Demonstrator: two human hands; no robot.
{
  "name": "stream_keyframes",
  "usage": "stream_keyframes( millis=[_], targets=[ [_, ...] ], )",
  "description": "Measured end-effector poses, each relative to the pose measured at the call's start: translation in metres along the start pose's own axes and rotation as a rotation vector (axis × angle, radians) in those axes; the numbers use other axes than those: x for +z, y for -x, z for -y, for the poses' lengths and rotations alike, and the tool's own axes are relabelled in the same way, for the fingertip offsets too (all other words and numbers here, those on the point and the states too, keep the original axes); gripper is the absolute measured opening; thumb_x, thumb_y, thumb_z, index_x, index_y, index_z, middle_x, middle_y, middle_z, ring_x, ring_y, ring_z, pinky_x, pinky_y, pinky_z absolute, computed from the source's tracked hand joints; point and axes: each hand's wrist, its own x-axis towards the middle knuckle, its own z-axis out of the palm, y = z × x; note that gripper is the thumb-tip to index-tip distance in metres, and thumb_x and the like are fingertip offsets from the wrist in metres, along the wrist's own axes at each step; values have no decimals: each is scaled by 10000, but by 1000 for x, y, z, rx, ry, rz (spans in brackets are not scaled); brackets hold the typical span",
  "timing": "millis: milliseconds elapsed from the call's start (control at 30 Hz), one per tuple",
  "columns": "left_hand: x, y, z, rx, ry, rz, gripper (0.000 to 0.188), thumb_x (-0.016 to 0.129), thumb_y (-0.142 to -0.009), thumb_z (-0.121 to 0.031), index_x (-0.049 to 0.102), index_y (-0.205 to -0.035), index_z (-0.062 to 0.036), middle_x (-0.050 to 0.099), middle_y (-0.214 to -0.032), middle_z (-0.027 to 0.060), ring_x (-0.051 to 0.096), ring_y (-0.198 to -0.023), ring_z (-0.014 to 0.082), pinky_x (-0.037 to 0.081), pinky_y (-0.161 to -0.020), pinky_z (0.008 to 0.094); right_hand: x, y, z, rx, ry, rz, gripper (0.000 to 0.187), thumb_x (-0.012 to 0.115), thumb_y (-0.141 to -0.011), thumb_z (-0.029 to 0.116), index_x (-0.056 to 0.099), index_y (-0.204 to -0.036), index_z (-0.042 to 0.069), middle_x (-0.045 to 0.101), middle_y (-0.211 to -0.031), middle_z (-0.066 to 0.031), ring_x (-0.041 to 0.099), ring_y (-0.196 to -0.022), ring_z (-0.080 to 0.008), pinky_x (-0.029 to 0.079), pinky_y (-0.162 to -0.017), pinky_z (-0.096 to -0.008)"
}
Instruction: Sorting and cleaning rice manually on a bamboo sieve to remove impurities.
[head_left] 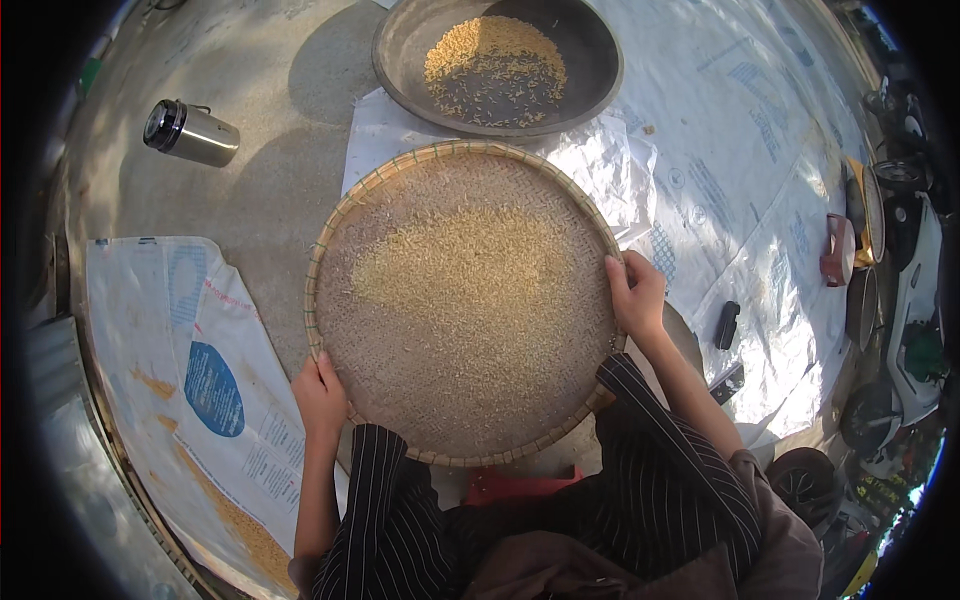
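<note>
One bare left hand (322, 398) grips the near left rim of a round bamboo winnowing tray (400, 410), the right hand (638, 293) its right rim; pale grain (475, 285) covers its middle. Farther off sits a grey basin (402, 65).

brown top (545, 568) | brown sleeves (778, 515) | black trousers (655, 480), thin white pinstripes

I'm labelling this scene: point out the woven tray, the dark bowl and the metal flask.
Woven tray (455, 149), head view: far rim.
Dark bowl (593, 62), head view: right inner wall.
Metal flask (208, 137), head view: silver body.
</note>
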Motion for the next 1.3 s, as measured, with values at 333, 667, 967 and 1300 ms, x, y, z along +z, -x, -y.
stream_keyframes(
  millis=[333,667,967,1300],
  targets=[
    [9,-14,10,51,3,-44,328,454,-972,-187,505,-742,41,473,-547,214,495,-471,345,348,-477,422,-1,5,0,-26,30,-69,216,659,-873,189,651,-872,-27,545,-571,-130,476,-519,-133,390,-514,-316],
    [-6,-3,26,-41,111,-64,375,462,-972,-242,513,-732,42,501,-583,239,519,-514,385,381,-515,456,29,27,-13,35,-199,-137,245,665,-870,221,661,-883,-23,547,-565,-107,470,-524,-120,393,-521,-311],
    [51,-2,92,-34,35,67,385,446,-979,-265,542,-782,50,513,-606,244,538,-537,372,398,-540,447,84,47,-39,62,27,-20,256,656,-886,227,669,-885,-29,541,-556,-48,424,-531,-75,372,-510,-271],
    [120,-1,163,6,85,44,395,444,-988,-283,551,-797,45,508,-597,228,531,-525,346,392,-535,432,155,60,-102,-34,-44,-103,280,658,-899,252,671,-873,-26,489,-545,10,366,-539,-47,337,-496,-270]
  ],
)
